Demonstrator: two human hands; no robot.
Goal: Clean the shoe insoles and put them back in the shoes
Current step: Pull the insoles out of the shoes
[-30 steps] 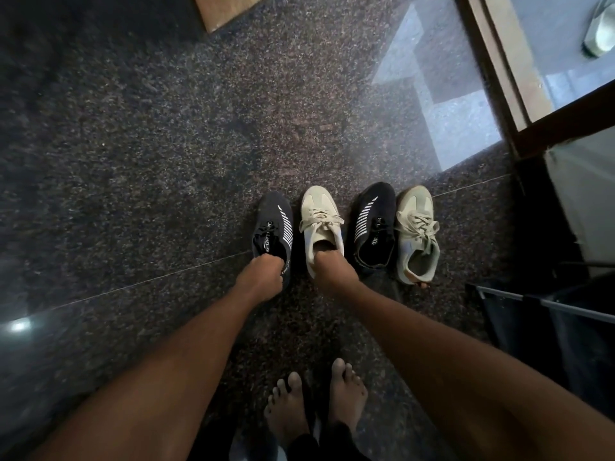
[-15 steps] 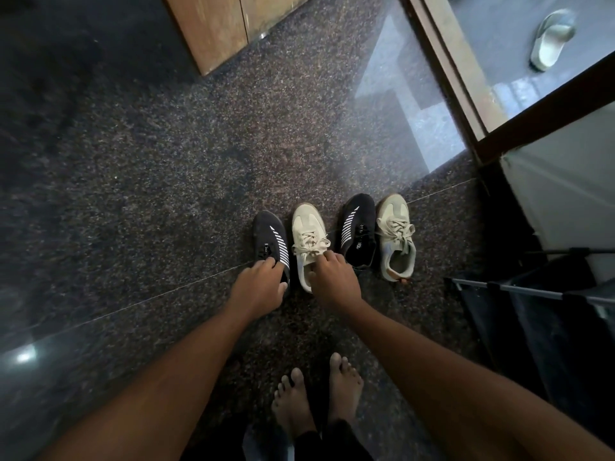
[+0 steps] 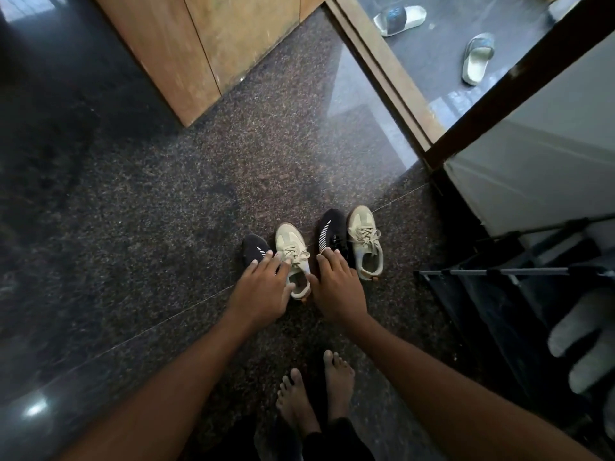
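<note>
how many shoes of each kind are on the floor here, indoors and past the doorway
black shoes: 2
cream lace-up sneakers: 2
pale slides past the doorway: 2
total: 6

Home entryway: polished granite floor (image 3: pixel 133 194), wooden panels (image 3: pixel 199 44), slippers (image 3: pixel 399 16) (two, apart) beyond the threshold (image 3: pixel 389 74).

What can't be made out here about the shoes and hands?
Head view:
Left black shoe: heel hidden under left hand.
Right black shoe: heel hidden under right hand.
Insoles: right beige shoe opening too small and shadowed.
Dark rack: cut off by right edge.
</note>
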